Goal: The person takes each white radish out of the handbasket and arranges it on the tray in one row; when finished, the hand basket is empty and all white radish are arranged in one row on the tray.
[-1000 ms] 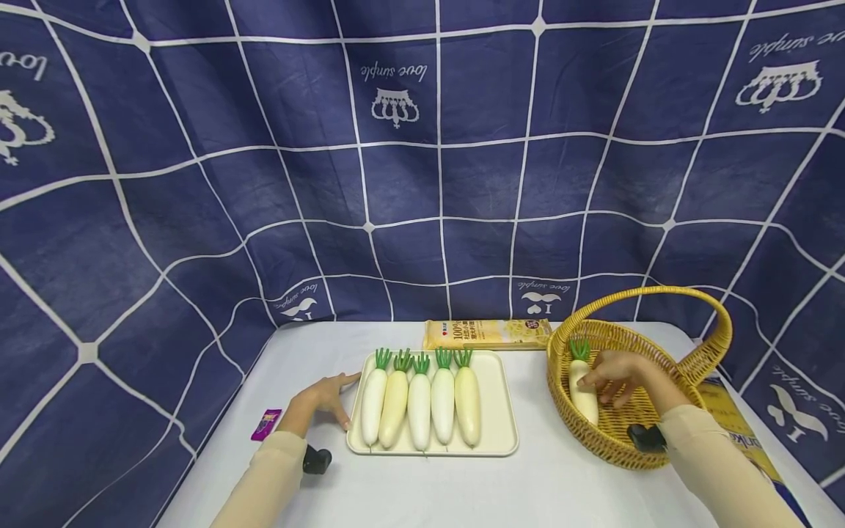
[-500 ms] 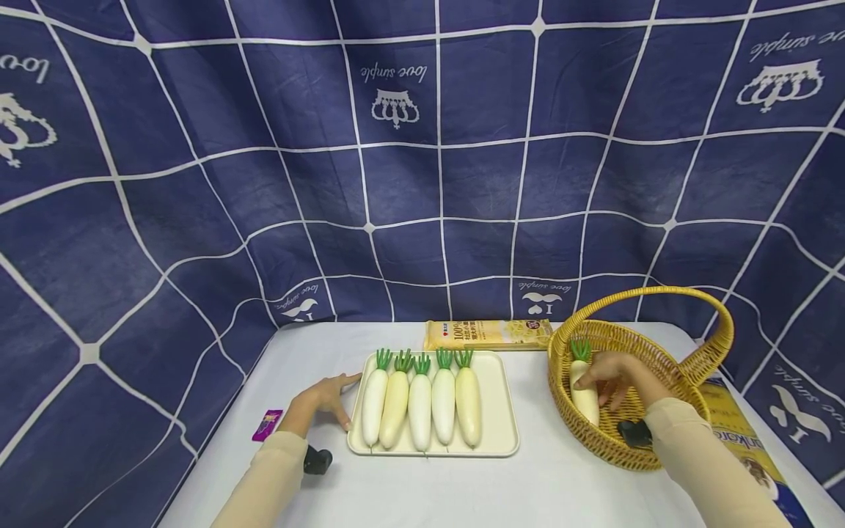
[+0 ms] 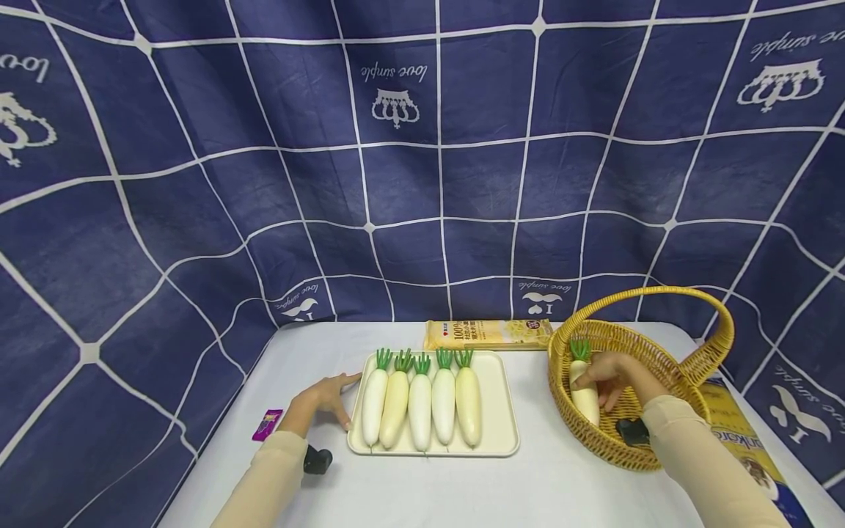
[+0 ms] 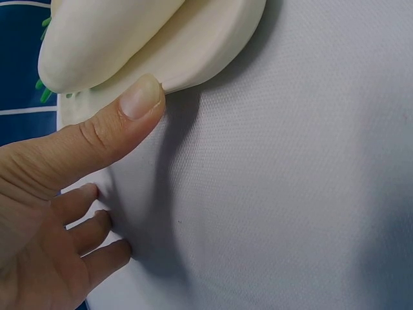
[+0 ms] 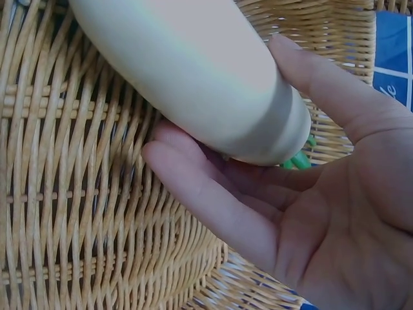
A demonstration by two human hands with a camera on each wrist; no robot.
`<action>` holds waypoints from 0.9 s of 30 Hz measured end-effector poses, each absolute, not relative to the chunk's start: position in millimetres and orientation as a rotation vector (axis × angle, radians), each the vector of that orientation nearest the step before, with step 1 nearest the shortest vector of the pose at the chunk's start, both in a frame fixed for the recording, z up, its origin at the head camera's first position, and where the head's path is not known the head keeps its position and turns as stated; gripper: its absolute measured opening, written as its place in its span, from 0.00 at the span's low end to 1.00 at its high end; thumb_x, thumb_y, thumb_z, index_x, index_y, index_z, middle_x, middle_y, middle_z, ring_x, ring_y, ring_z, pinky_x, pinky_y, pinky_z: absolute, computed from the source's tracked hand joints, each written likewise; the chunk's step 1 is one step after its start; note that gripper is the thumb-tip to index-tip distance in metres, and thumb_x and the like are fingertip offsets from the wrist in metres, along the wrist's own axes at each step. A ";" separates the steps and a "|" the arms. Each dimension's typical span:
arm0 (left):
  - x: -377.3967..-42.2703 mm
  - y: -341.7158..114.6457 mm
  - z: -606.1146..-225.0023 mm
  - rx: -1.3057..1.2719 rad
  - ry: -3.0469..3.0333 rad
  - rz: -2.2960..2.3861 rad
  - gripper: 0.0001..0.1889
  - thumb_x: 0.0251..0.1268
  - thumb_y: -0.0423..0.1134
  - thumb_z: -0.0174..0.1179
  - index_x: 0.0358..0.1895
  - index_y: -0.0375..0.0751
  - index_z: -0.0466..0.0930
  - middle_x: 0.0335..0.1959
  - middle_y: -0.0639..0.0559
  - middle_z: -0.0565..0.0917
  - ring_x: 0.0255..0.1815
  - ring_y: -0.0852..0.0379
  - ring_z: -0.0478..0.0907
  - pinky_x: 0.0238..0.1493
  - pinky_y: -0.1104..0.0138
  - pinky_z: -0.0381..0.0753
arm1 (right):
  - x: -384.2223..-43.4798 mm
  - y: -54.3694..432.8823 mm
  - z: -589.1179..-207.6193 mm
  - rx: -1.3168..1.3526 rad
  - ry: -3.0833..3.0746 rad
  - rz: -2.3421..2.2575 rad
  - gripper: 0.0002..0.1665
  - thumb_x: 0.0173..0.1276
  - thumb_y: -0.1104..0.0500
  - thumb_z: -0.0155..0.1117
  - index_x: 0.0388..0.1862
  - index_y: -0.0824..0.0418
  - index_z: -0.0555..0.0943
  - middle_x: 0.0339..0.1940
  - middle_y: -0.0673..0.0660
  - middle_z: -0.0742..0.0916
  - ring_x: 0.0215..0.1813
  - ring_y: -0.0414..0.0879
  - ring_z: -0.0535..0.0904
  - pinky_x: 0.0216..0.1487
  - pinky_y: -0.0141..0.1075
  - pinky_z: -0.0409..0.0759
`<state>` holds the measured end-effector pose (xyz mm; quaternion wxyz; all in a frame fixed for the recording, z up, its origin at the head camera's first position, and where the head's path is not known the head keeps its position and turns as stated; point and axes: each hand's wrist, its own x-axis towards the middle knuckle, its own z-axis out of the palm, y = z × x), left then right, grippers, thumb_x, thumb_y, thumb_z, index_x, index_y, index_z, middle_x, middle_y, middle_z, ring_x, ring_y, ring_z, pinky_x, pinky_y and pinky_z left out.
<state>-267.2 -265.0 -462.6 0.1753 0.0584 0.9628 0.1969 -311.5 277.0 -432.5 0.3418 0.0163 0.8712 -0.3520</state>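
Observation:
A white radish with a green top lies at the left inside a wicker basket. My right hand reaches into the basket and holds this radish; in the right wrist view, thumb and fingers lie on opposite sides of the radish. Several more radishes, white and pale yellow, lie side by side on a cream tray. Beside the tray's left edge rests my left hand, fingers spread. Its thumb touches the tray rim in the left wrist view.
Behind the tray lies a yellow food packet. Another yellow and blue packet sits partly under the basket's right side. A small purple sachet is left of the left forearm. Blue checked cloth hangs behind the table.
My right hand has shifted slightly left, and its fingers have come in around the radish in the basket. The left hand and tray stay in place.

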 end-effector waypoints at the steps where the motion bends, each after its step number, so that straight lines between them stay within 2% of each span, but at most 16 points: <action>1: -267.4 -265.2 -463.3 0.166 2.728 0.559 0.56 0.23 0.38 0.80 0.69 0.44 0.63 0.67 0.26 0.60 0.66 0.25 0.55 0.64 0.35 0.55 | -311.3 277.0 -432.5 0.043 2.266 -0.912 0.24 0.60 0.56 0.63 0.42 0.72 0.66 0.29 0.66 0.81 0.26 0.50 0.81 0.34 0.44 0.86; 14: -267.0 -265.3 -462.5 0.148 2.724 0.572 0.57 0.21 0.39 0.81 0.69 0.44 0.63 0.68 0.26 0.59 0.67 0.25 0.56 0.64 0.36 0.56 | -313.7 276.7 -434.1 0.021 2.270 -0.889 0.26 0.59 0.55 0.63 0.43 0.74 0.65 0.29 0.65 0.82 0.24 0.48 0.82 0.29 0.35 0.85; 21: -275.3 -272.6 -472.7 0.188 2.719 0.594 0.61 0.16 0.49 0.81 0.70 0.51 0.63 0.67 0.26 0.60 0.65 0.24 0.56 0.62 0.34 0.56 | -313.4 276.3 -433.3 0.029 2.258 -0.908 0.29 0.59 0.54 0.64 0.45 0.75 0.63 0.30 0.66 0.81 0.24 0.48 0.82 0.29 0.36 0.85; 24: -273.5 -271.8 -471.4 0.177 2.715 0.604 0.60 0.17 0.47 0.81 0.70 0.50 0.63 0.67 0.26 0.59 0.66 0.24 0.56 0.63 0.34 0.56 | -313.3 276.3 -433.5 0.034 2.255 -0.910 0.31 0.60 0.54 0.64 0.45 0.76 0.62 0.30 0.66 0.81 0.24 0.48 0.82 0.29 0.35 0.85; 27: -266.1 -265.4 -461.2 0.156 2.719 0.584 0.58 0.20 0.40 0.81 0.69 0.44 0.63 0.67 0.25 0.59 0.66 0.24 0.55 0.63 0.34 0.56 | -313.6 276.4 -434.2 0.038 2.257 -0.905 0.31 0.60 0.53 0.65 0.45 0.75 0.62 0.30 0.66 0.81 0.23 0.48 0.82 0.29 0.35 0.85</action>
